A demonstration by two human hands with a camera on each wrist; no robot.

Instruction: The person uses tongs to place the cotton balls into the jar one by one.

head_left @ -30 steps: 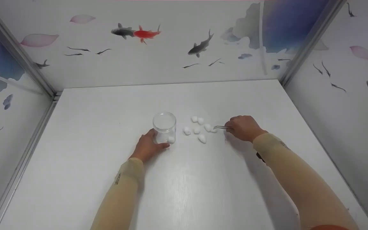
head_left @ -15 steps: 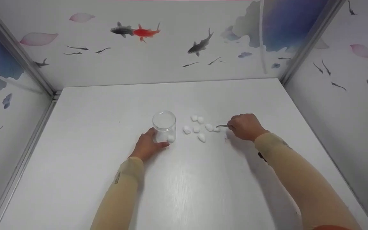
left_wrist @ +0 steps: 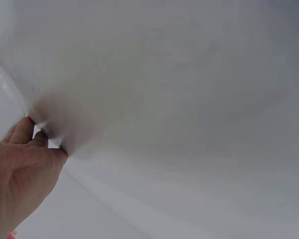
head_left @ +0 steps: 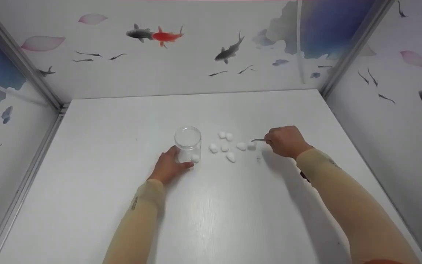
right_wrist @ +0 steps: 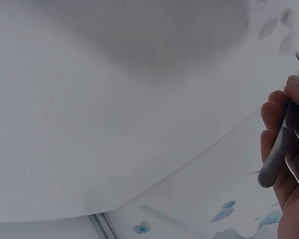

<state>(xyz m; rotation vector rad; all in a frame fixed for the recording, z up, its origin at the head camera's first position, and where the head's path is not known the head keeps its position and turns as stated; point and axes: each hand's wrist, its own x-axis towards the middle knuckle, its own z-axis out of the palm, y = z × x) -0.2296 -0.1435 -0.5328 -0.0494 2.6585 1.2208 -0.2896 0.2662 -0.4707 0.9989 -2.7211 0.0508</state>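
Tweezers (right_wrist: 280, 152) within curled right fingers (right_wrist: 272, 117), jar (head_left: 188, 145) between parted left fingers (left_wrist: 23, 131).

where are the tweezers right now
In the head view, the tweezers are right of centre, held in the right hand, their tip by the rightmost white ball, with the jar farther left.

Clear cylindrical glass-like jar (head_left: 188, 143): glossy. Slim grey metal tweezers (right_wrist: 283, 135): smooth. Small white cottony balls (head_left: 230, 157): matt. Flat white desk (head_left: 203, 209): smooth, sheeny.
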